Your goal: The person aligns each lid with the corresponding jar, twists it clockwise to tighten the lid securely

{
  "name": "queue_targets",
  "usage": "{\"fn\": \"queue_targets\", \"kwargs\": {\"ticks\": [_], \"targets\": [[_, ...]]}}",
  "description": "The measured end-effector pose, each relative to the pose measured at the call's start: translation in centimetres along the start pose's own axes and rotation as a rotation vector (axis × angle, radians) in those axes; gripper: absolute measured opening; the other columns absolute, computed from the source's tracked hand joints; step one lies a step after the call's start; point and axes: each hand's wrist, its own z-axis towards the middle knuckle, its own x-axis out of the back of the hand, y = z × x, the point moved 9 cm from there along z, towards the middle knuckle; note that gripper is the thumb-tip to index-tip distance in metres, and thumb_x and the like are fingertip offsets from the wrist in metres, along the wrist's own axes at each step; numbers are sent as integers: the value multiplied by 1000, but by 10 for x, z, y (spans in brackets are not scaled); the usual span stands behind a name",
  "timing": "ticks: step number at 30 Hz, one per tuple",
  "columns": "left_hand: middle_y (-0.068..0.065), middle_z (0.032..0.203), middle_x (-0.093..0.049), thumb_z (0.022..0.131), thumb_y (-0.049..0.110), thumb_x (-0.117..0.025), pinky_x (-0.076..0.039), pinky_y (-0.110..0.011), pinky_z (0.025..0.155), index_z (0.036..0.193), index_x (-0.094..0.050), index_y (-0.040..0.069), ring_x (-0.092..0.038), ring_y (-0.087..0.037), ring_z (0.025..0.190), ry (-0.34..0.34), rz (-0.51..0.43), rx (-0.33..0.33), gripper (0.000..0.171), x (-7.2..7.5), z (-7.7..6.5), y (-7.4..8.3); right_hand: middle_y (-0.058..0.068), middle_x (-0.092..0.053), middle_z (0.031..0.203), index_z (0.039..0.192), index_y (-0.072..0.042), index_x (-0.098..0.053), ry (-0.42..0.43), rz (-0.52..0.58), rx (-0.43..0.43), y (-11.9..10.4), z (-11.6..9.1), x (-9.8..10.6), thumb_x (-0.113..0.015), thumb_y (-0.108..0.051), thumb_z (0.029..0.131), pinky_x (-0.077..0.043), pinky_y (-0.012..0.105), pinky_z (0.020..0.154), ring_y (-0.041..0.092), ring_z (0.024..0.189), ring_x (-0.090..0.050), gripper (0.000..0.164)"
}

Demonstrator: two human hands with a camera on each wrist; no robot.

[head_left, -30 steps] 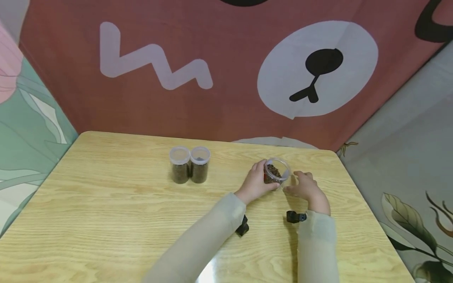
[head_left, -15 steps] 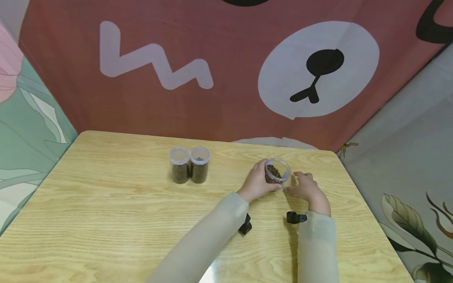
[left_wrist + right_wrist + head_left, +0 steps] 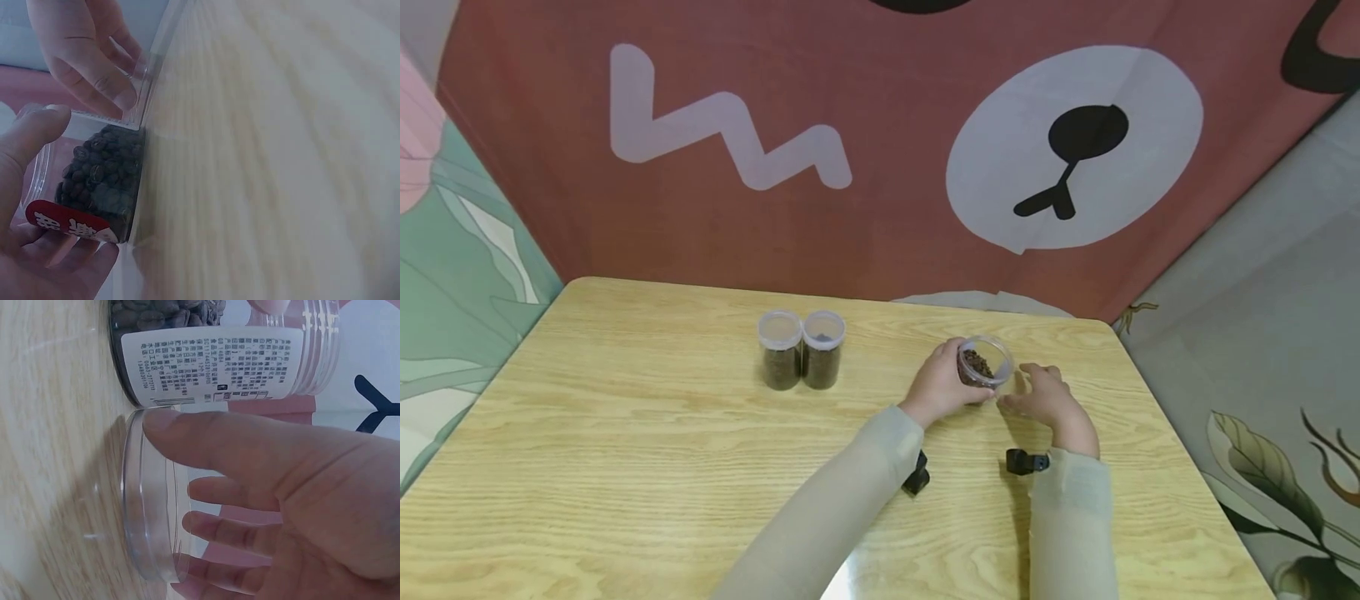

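My left hand (image 3: 942,385) grips a clear plastic jar (image 3: 94,178) part-filled with dark brown beans, its top uncovered. The jar stands upright on the table, with a red label in the left wrist view and a printed white label (image 3: 212,365) in the right wrist view. Right beside it, a clear round lid (image 3: 147,506) lies flat on the wood. My right hand (image 3: 1051,407) holds this lid by its rim, thumb near the jar and fingers spread along the other side. The lid is barely visible in the head view.
Two lidded jars (image 3: 782,367) with dark contents stand side by side at the back, left of my hands. A black wrist camera (image 3: 1027,461) sits at my right cuff. The wooden table (image 3: 625,433) meets a printed cloth (image 3: 737,233) behind.
The jar has shifted very slightly in my left hand, and the bit of red label seen earlier in the head view no longer shows. My right hand stays in place.
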Motion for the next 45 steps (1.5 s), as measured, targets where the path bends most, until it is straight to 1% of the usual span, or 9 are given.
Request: {"fn": "queue_targets", "kwargs": {"ticks": [7,16,21,26,31,37,45], "targets": [[-6,143,-55,79,37,-89,-50,-39,104,153,-41,13,-57,-21,125,-16,18,-18,91,4,-1,0,45,-23,147,153,11,-29,28,-4,33,-1,-1,2,-69,-29,96,-36,75,102,65,131,-29,81],[-6,143,-55,78,36,-89,-49,-39,104,153,-42,13,-56,-22,125,-26,15,-24,92,8,-4,0,43,-33,144,150,12,-34,65,9,33,1,2,4,-72,-32,92,-40,70,102,59,128,-40,83],[-5,142,-56,77,34,-91,-49,-39,104,152,-44,13,-57,-22,125,-33,8,-39,91,10,-6,-1,43,-34,143,149,13,-35,93,20,33,2,2,9,-72,-31,92,-39,69,104,58,127,-41,81],[-5,139,-58,76,34,-92,-50,-38,103,149,-47,12,-58,-21,122,-44,10,-52,89,13,-9,-4,42,-35,142,149,13,-34,106,56,42,1,-1,12,-70,-31,93,-41,68,103,56,126,-43,80],[-3,140,-58,76,36,-91,-51,-37,100,149,-46,14,-59,-20,120,-68,21,-61,89,19,-11,-6,41,-35,142,151,9,-35,110,101,36,1,-2,13,-68,-37,95,-44,66,100,55,125,-43,80],[-5,140,-58,75,36,-92,-51,-36,101,149,-47,13,-59,-20,120,-90,18,-86,90,25,-14,-7,40,-35,143,152,7,-34,114,128,31,-1,-1,14,-67,-43,96,-45,66,98,55,126,-44,82],[-5,137,-60,73,33,-94,-49,-37,103,146,-49,11,-59,-21,121,-105,37,-96,89,32,-22,-8,40,-34,144,153,8,-32,145,148,46,-1,-2,18,-67,-40,97,-45,64,99,54,127,-43,82]]}}
